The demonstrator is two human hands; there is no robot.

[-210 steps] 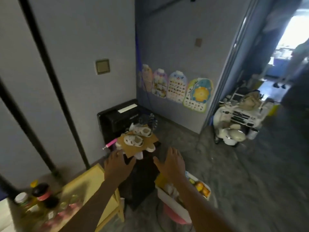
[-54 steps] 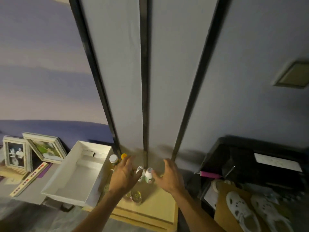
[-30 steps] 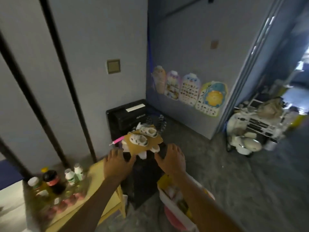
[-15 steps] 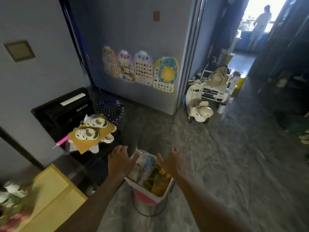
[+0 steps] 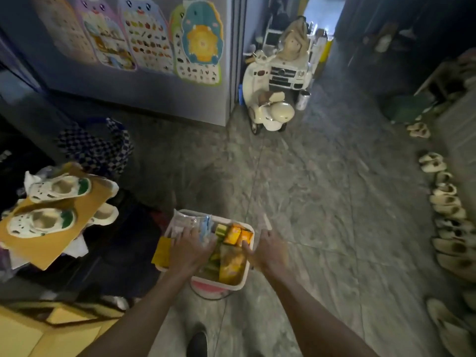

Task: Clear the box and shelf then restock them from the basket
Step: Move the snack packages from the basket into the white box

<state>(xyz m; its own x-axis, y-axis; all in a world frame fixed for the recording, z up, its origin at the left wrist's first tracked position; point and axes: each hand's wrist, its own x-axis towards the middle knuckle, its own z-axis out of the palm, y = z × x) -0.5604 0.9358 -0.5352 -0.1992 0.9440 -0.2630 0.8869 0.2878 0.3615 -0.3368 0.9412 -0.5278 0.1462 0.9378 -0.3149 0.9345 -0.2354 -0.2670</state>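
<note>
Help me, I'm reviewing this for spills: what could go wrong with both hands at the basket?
1. The basket sits on a narrower pink stand; a tug by the left hand or right hand could tip it.
2. The packets are crammed together, so lifting one may drag others onto the floor.
3. The shoes on cardboard at the left could get knocked off.

White basket (image 5: 247,264), upright atop a pink base (image 5: 210,288), holds yellow, orange and seemingly clear packets (image 5: 233,234).
</note>
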